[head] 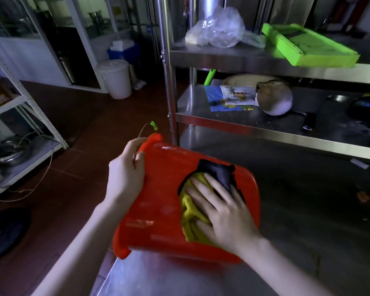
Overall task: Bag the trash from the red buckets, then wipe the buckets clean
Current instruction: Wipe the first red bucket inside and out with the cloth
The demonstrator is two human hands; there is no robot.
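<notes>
Here the red bucket is lying on its side at the near corner of the steel table, its rim turned left and its outer wall facing up. The right hand is pressing a yellow and dark cloth flat against that wall, fingers straight and spread, gripping nothing. The left hand is clasping the bucket's rim just below the upper handle lug, fingers curled round the edge. The thin wire handle with its green grip is sticking up beyond that hand. Behind the bucket a steel shelf rack is carrying a crumpled clear plastic bag and a bright green tray on its upper shelf. Off to the left, a white lidded pail is standing on the dark red floor.
</notes>
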